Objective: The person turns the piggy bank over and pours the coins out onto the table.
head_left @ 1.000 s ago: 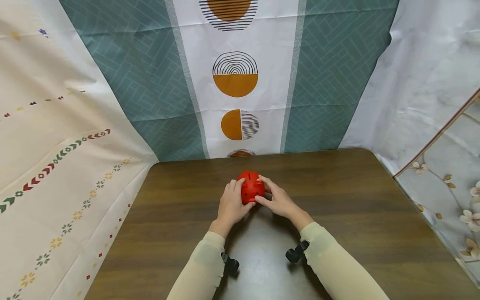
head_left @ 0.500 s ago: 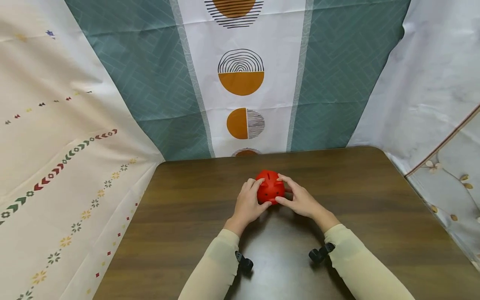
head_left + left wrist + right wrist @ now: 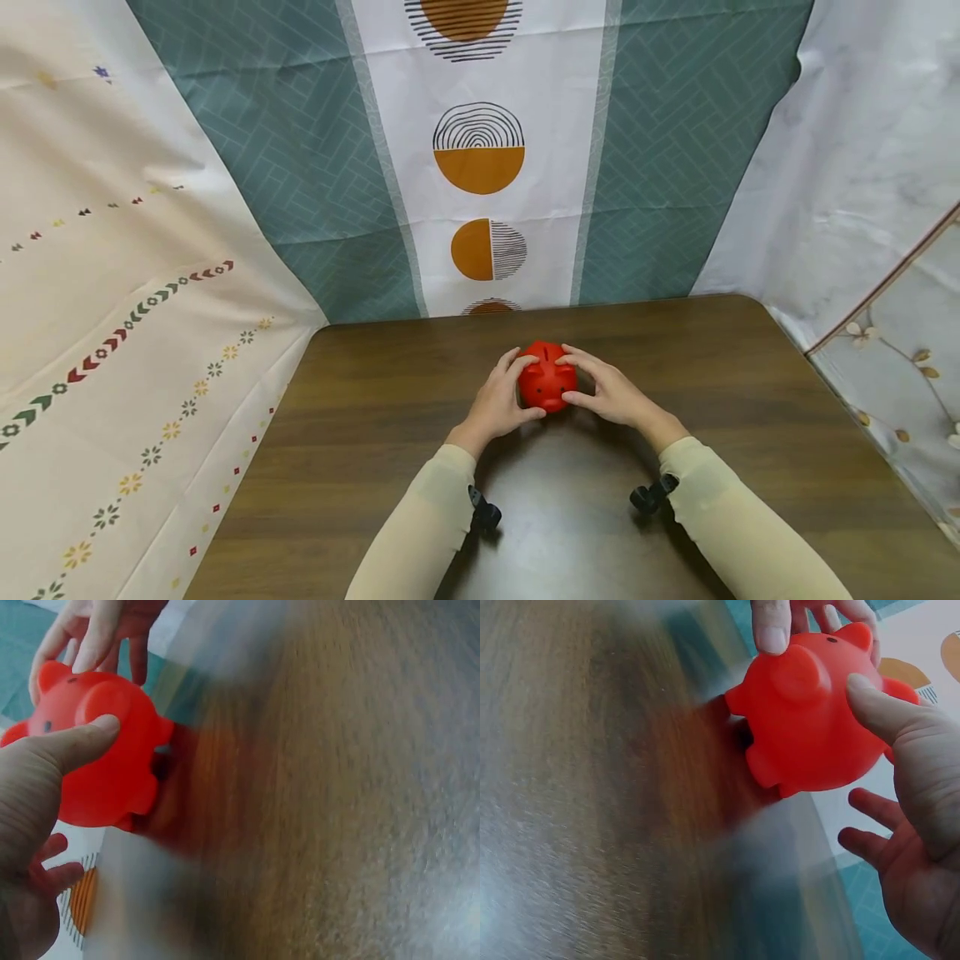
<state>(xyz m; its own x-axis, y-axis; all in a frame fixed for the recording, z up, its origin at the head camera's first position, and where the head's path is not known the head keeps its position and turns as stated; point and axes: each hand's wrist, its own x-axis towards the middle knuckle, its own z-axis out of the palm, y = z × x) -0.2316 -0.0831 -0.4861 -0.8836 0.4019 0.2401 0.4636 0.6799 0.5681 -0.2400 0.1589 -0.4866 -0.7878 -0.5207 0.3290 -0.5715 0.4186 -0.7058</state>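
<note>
Toward the far side of the wooden table (image 3: pixel 360 475), a little right of centre in the head view, a red piggy bank (image 3: pixel 547 385) sits between two hands, its face turned to the person and its legs towards the tabletop. Whether every foot touches the wood I cannot tell. On its top a dark coin slot (image 3: pixel 546 354) runs away from the person; what the bank contains, if anything, is hidden by its solid red walls.

The left hand (image 3: pixel 498 400) grasps one side of the bank, fingers bent over it and the thumb reaching forward to the snout (image 3: pixel 801 673). The right hand (image 3: pixel 615 397) grasps the other side in much the same way, its thumb (image 3: pixel 881 709) laid on the face beside the snout. In each wrist view two lower fingers of the nearer hand stand off the red surface (the grip seems to rest on the thumbs and upper fingers).

Pale yellow sleeves (image 3: pixel 416 525) cover both forearms, with a small black device (image 3: pixel 486 512) worn at each wrist. Behind the table hangs a teal and white cloth (image 3: pixel 300 175) printed with ochre circles; a cream patterned cloth (image 3: pixel 180 400) hangs on the left, and a pale floral one (image 3: pixel 855 167) on the right.
</note>
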